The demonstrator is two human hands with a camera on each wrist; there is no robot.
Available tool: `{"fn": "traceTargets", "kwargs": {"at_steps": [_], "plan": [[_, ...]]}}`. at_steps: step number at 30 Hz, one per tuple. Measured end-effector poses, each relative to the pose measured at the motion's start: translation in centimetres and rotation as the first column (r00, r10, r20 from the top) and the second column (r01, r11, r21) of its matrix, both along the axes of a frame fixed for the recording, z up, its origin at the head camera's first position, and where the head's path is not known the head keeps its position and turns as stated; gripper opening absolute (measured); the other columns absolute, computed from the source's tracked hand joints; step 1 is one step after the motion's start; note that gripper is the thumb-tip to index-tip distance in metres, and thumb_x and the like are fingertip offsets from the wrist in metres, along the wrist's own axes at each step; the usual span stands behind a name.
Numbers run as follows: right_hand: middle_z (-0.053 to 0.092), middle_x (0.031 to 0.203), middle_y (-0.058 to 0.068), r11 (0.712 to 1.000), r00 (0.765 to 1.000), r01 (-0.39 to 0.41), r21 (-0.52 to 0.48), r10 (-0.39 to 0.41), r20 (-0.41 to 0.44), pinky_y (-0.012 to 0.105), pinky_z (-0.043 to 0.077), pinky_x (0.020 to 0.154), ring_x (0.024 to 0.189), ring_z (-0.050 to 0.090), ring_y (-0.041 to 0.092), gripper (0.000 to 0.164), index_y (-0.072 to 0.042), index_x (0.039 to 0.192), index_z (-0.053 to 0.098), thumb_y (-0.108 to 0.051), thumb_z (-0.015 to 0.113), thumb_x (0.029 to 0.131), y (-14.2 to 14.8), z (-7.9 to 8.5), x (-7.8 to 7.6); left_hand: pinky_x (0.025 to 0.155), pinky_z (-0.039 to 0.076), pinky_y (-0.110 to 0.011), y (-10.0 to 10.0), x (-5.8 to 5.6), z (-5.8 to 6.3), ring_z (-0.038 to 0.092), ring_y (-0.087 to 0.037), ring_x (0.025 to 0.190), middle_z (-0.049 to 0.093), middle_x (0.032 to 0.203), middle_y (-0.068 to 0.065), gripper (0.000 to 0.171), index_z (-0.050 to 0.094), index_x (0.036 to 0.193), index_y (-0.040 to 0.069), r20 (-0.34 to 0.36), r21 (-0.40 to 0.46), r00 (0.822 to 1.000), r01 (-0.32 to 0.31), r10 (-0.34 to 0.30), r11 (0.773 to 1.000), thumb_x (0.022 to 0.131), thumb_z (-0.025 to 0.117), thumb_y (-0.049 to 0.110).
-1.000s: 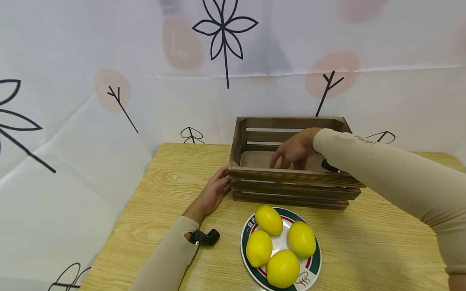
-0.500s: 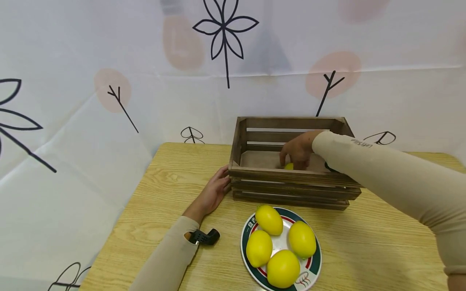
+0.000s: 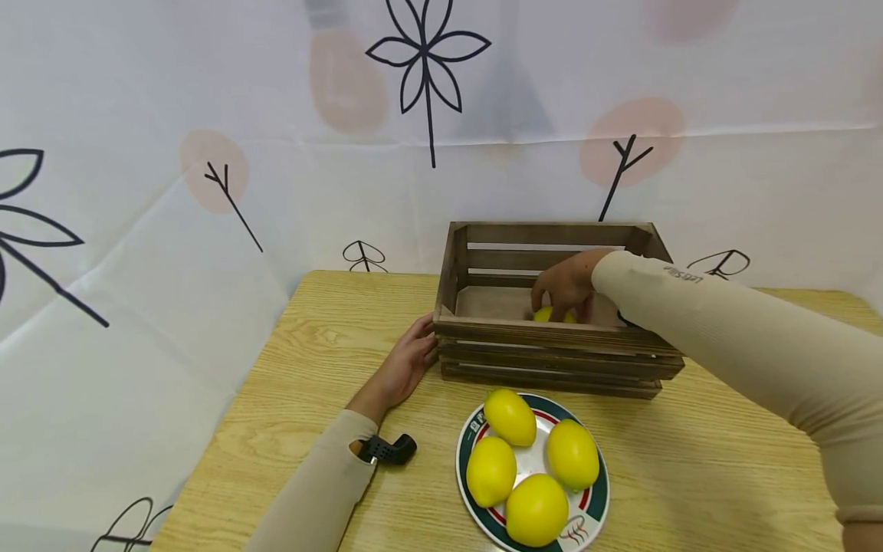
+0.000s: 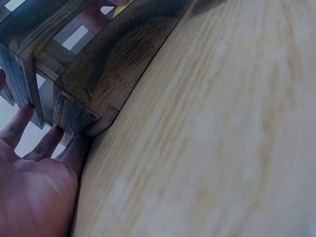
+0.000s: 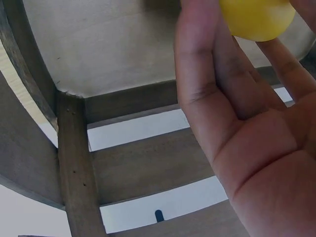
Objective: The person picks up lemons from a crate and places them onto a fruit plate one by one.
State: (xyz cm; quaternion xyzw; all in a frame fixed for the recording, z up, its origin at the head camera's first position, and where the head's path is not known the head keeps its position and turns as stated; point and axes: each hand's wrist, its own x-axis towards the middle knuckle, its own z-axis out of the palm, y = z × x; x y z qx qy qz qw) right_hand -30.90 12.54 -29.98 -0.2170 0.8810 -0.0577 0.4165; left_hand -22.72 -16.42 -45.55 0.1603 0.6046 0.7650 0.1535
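Inside a dark slatted wooden crate, my right hand holds a yellow lemon, its fingers bent round the fruit. The right wrist view shows this lemon between the fingers, over the pale crate floor. The crate's front wall hides the lower part of the fruit in the head view. My left hand lies on the table against the crate's left end. In the left wrist view its fairly straight fingers touch the slats at the crate's corner.
A round plate with a green rim stands in front of the crate, bearing several lemons. Everything rests on a light wooden table. A white printed cloth hangs behind and to the left.
My right hand has shifted slightly rightward in the crate, and its fingers have closed round the lemon, which now shows above the front wall. The left hand and the plate have stayed put.
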Motion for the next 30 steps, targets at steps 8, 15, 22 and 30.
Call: {"fn": "traceTargets", "kwargs": {"at_steps": [8, 15, 22, 30], "plan": [[0.026, 0.156, 0.033, 1.000, 1.000, -0.017, 0.013, 0.017, -0.011, 0.037, 0.061, 0.079, 0.087, 0.072, 0.022, 0.058, -0.006, 0.148, 0.044, -0.023, 0.066, 0.098, 0.0, 0.0, 0.0, 0.123, 0.018, -0.049, 0.0, -0.1, -0.1, 0.024, -0.033, 0.149, 0.020, 0.163, -0.017, 0.054, 0.021, 0.158, 0.007, 0.005, 0.013, 1.000, 0.002, -0.002, 1.000, 0.106, 0.034, 0.017], [0.033, 0.154, 0.031, 0.998, 0.998, -0.060, -0.005, 0.060, -0.014, 0.036, 0.060, 0.081, 0.086, 0.071, 0.020, 0.059, -0.004, 0.147, 0.046, -0.021, 0.069, 0.096, -0.2, -0.3, -0.2, 0.124, 0.017, -0.051, 0.0, -0.2, -0.1, 0.022, -0.035, 0.150, 0.019, 0.164, -0.017, 0.054, 0.021, 0.158, 0.008, -0.008, 0.002, 1.000, 0.008, -0.008, 1.000, 0.106, 0.034, 0.017], [0.055, 0.133, 0.022, 0.997, 0.996, -0.067, -0.024, 0.066, -0.059, 0.034, 0.060, 0.078, 0.084, 0.068, 0.019, 0.053, -0.006, 0.143, 0.051, -0.020, 0.069, 0.095, -0.3, -0.2, -0.4, 0.123, 0.020, -0.047, 0.1, -0.2, 0.0, 0.025, -0.031, 0.149, 0.020, 0.164, -0.016, 0.053, 0.021, 0.158, 0.008, 0.001, -0.003, 1.000, 0.010, -0.010, 1.000, 0.107, 0.034, 0.017], [0.059, 0.126, 0.020, 0.985, 0.981, -0.157, -0.076, 0.147, -0.128, 0.034, 0.060, 0.072, 0.077, 0.068, 0.019, 0.049, -0.005, 0.139, 0.055, -0.020, 0.069, 0.095, -0.6, 1.0, -0.6, 0.119, 0.027, -0.041, 0.0, -0.2, 0.0, 0.032, -0.026, 0.143, 0.022, 0.163, -0.016, 0.054, 0.023, 0.158, 0.008, -0.005, -0.012, 1.000, -0.009, 0.009, 1.000, 0.106, 0.035, 0.018]]}}
